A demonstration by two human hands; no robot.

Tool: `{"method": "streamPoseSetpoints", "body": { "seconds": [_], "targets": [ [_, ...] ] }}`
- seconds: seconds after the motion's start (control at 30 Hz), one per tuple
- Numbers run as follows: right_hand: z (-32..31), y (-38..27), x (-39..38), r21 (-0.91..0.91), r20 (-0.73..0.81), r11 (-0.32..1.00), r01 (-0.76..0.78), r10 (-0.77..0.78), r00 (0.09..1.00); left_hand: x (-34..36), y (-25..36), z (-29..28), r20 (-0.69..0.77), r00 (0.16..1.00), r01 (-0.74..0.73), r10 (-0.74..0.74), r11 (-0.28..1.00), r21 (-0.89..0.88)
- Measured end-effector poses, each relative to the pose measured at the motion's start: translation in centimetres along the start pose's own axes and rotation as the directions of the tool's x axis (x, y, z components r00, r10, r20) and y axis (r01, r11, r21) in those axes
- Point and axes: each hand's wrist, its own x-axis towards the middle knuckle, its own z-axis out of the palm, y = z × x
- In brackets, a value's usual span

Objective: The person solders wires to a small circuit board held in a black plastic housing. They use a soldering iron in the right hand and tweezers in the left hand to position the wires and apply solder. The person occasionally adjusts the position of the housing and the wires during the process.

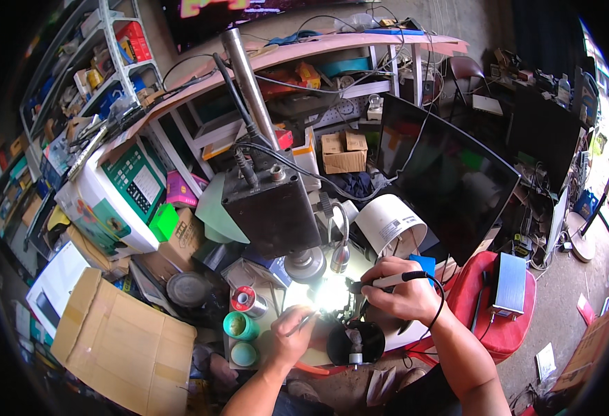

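white pen-shaped tool (392, 279) | in right hand (403, 295), pointing left | slim grey tool (300, 325) | in left hand (290, 338), slanted

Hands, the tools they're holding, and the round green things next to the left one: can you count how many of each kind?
Hands: 2 (left hand, right hand)
Corded pen-shaped tool: 1
Thin tool: 1
Round green things: 2 (open tub, paler round piece)
Total: 6

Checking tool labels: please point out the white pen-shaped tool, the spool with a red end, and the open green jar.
White pen-shaped tool (390, 281), head view: middle of its handle.
Spool (245, 299), head view: its red end.
Green jar (250, 329), head view: its outer wall.
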Motion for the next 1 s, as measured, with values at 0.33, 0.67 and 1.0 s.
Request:
{"method": "streamPoseSetpoints", "body": {
  "seconds": [0.33, 0.67, 1.0],
  "targets": [
    [0.18, 0.28, -0.13, 0.013, 0.005, 0.999, -0.03, 0.03, 1.0, 0.05, 0.13, -0.12, 0.013, 1.0, 0.013, -0.013, 1.0, -0.008],
    [0.2, 0.25, -0.14, 0.017, 0.001, 0.999, -0.029, 0.029, 1.0, 0.11, 0.35, -0.19, 0.015, 1.0, 0.022, -0.022, 1.0, -0.014],
    [0.26, 0.13, -0.22, 0.04, -0.005, 0.997, -0.062, 0.062, 0.998, 0.15, 0.46, -0.31, 0.014, 1.0, 0.018, -0.018, 1.0, -0.022]
  ]
}}
